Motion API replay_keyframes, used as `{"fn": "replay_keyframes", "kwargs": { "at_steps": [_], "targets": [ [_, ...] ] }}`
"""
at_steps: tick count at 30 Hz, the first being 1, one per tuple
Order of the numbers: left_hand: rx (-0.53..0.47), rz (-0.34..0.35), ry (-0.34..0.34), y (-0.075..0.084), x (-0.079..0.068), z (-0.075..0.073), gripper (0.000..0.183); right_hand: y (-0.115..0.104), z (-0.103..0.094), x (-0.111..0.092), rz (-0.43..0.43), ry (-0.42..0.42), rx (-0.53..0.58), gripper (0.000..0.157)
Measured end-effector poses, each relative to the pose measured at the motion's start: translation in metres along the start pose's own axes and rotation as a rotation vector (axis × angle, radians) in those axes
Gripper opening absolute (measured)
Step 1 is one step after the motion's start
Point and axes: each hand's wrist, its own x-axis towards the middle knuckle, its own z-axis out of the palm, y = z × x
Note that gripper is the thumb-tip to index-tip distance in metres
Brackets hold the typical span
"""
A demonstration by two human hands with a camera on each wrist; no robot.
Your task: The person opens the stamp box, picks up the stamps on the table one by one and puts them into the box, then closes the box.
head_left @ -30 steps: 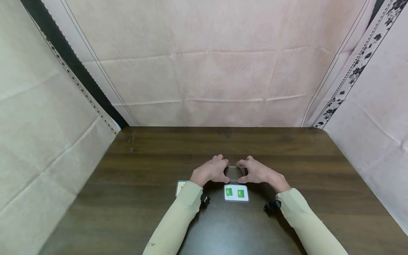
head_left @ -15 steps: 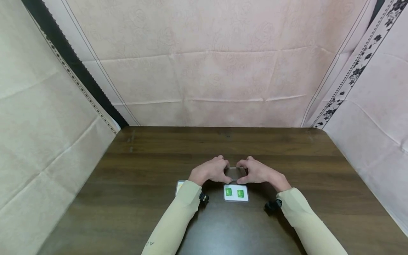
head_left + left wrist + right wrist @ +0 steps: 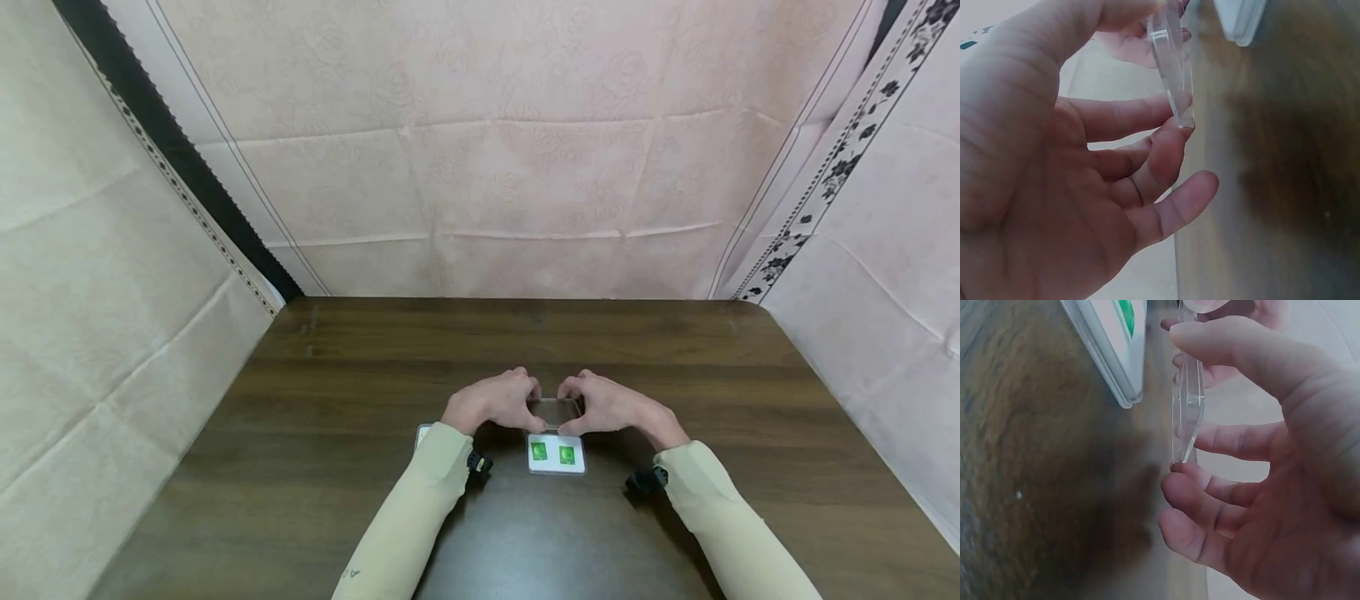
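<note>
A clear, thin plastic cover [image 3: 553, 412] hangs between my two hands, just beyond a white flat case [image 3: 552, 455] with two green pictures on its face. My left hand [image 3: 501, 401] pinches the cover's left side between thumb and fingers. On the opposite side, my right hand [image 3: 606, 407] grips it the same way. Both wrist views show the clear cover [image 3: 1171, 72] edge-on, raised off the table, its corner resting against the fingers. The white case [image 3: 1107, 353] lies apart from the fingers in the right wrist view.
Partly behind the left sleeve lies another white-edged card or case [image 3: 422, 433]. The brown wooden table [image 3: 360, 375] meets pale cloth hangings [image 3: 495, 183] at its back and sides. A dark device sits on each wrist.
The clear cover's far edge has tipped or come slightly nearer the person. Both hands keep their hold and have shifted only a little. The case with green pictures stays put.
</note>
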Motion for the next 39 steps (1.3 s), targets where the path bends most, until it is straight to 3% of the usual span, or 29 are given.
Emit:
{"fn": "replay_keyframes", "kwargs": {
  "at_steps": [15,29,39],
  "targets": [
    [0.029,0.034,0.049,0.007,-0.021,0.000,0.052,-0.017,0.002,-0.011,0.012,0.023,-0.011,0.053],
    [0.099,0.120,0.123,0.009,-0.028,0.003,0.054,-0.024,0.004,-0.021,0.046,0.076,-0.093,0.055],
    [0.148,0.144,0.137,0.012,-0.039,0.011,0.052,-0.030,0.015,-0.032,0.007,0.107,-0.134,0.055]
  ]
}}
